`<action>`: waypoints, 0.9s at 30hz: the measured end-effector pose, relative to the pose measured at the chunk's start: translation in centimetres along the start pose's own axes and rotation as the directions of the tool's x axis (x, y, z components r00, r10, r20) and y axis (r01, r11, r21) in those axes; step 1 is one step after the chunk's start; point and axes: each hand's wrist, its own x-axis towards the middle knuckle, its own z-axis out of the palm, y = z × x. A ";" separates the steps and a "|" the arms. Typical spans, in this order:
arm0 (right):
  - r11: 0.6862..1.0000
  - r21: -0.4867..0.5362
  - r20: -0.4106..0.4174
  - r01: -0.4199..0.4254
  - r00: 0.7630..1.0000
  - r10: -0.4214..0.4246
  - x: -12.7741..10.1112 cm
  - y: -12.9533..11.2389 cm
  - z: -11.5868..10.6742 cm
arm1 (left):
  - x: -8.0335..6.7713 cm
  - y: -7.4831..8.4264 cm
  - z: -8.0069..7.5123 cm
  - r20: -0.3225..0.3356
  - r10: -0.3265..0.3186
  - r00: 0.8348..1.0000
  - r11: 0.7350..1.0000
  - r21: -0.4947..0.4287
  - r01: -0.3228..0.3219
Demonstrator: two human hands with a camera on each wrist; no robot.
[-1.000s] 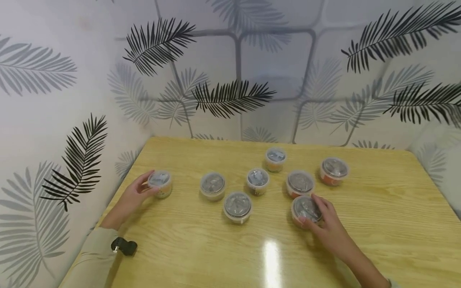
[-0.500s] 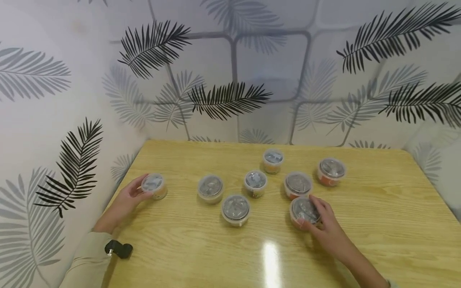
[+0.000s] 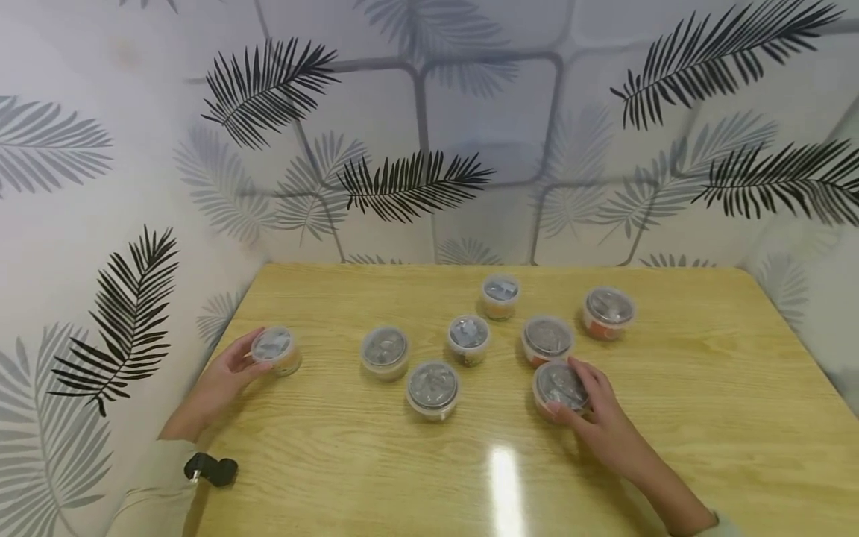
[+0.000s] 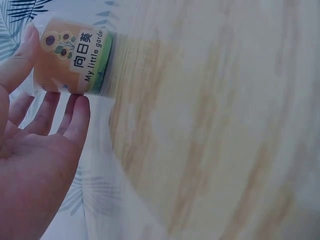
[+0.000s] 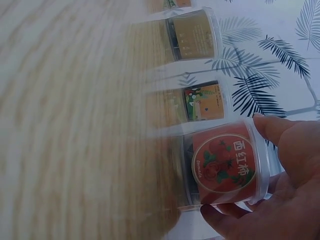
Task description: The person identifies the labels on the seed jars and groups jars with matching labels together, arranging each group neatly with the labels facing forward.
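Tubs: two small lidded plastic tubs in hand, sunflower tub point(image 3: 274, 350) at left, tomato tub point(image 3: 560, 390) at right, both standing on the table point(image 3: 705, 418).
Handling: look light and stiff; smooth walls likely slippery, clear lids may pop; best held round the side wall, below the lid rim.
Left hand point(image 3: 224, 375): fingers curled round the sunflower tub point(image 4: 70, 55), thumb on one side of the wall, fingertips point(image 4: 80, 107) on the other.
Right hand point(image 3: 600, 425): fingers wrapped on the tomato tub point(image 5: 225, 162), thumb over the lid edge, the tub in front of the palm.
Other tubs: five more beyond and between the fingers, nearest point(image 3: 547, 339) just beyond the right fingertips.
Wrist: black device point(image 3: 211, 470) on the left sleeve.
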 end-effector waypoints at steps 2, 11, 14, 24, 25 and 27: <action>1.000 -0.004 -0.002 0.005 1.000 -0.005 0.1 0.0 0.0 | -0.2 0.1 0.0 0.003 0.006 1.000 1.000 -0.007 -0.006; 1.000 -0.010 -0.012 0.023 1.000 -0.023 0.0 0.0 -0.2 | -0.6 0.5 0.1 0.016 0.020 1.000 0.999 -0.048 -0.019; 0.999 -0.013 -0.015 0.032 0.999 -0.032 0.0 0.0 -0.2 | -0.7 0.3 0.0 0.013 0.027 1.000 0.999 -0.044 -0.027; 0.999 -0.036 0.040 0.007 0.999 -0.006 0.1 0.1 -0.8 | -1.5 1.9 0.0 -0.091 0.073 0.993 0.989 0.138 -0.060; 1.000 -0.028 0.039 0.002 0.999 -0.001 0.1 0.1 -0.8 | -1.6 2.2 0.1 -0.109 0.094 0.990 0.982 0.175 -0.074; 1.000 0.000 0.029 -0.006 1.000 0.006 0.1 0.3 -0.8 | -1.8 3.1 0.5 -0.147 0.145 0.978 0.966 0.236 -0.107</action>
